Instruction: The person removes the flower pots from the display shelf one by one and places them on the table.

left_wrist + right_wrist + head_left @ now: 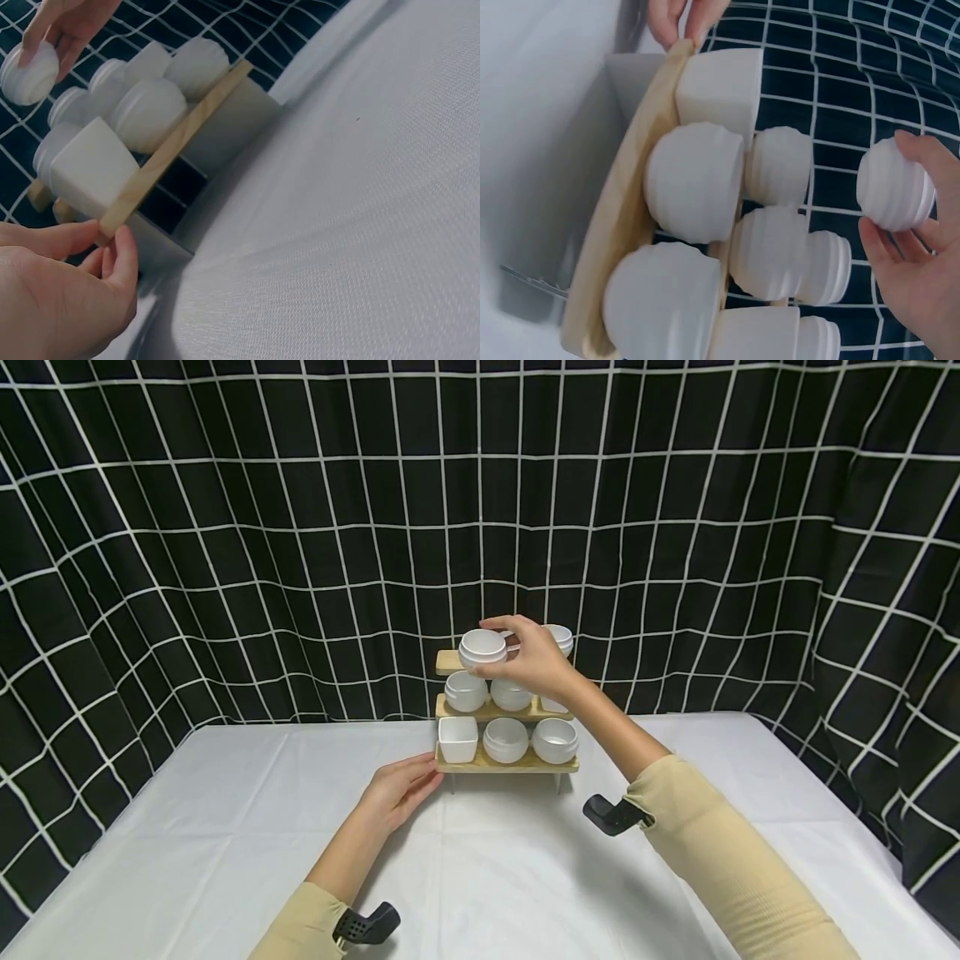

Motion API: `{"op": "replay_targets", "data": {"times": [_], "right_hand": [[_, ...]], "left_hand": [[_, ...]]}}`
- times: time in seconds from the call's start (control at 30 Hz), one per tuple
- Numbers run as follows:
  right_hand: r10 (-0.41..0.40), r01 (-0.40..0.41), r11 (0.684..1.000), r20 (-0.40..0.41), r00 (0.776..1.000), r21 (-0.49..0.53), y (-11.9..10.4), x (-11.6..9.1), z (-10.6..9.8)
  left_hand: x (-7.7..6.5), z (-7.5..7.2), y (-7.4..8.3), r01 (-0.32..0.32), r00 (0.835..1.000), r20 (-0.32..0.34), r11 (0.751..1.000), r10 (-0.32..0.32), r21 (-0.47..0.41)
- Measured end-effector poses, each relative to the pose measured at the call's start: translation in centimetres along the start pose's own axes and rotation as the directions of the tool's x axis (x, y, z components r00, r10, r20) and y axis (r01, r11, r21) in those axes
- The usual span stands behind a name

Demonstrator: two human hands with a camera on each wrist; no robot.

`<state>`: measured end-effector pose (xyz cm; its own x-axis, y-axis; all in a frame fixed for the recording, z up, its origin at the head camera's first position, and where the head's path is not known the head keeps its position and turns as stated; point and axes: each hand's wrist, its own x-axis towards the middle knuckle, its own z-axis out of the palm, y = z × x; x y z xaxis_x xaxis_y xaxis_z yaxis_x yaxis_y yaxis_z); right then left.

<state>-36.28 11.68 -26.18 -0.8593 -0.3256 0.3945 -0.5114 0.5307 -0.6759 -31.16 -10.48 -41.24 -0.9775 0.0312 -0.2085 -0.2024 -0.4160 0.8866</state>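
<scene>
**Round white bowl [482,647] held level near the left end of the rack's top board [447,662]**

The bowl is gripped between thumb and fingers of the right hand [536,656], its opening facing up, apart from the wood and from the other bowls. By the left hand [397,789], the left end of the bottom board [517,767] is pinched, seemingly so that the rack is steadied on the white-covered worktop [225,827]. Whether the bowl is being lifted off or set down cannot be told.

Either way, it is best moved slowly and kept level, with the middle-row bowl [466,692] below it cleared. Knuckles should be kept off the top-row bowl [559,640] at the right. The pinch should be held firm but not pulled, since the narrow, loaded boards could be rocked.
</scene>
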Motion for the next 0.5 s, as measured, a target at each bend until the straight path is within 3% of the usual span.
{"op": "replay_targets", "data": {"times": [0.5], "right_hand": [[-0.034,0.033,0.994,0.006,0.999,0.1,1.0,-2.9,1.5]], "left_hand": [[-0.1,0.0,0.2,0.012,1.0,0.007,1.0,-0.012,0.007]]}}
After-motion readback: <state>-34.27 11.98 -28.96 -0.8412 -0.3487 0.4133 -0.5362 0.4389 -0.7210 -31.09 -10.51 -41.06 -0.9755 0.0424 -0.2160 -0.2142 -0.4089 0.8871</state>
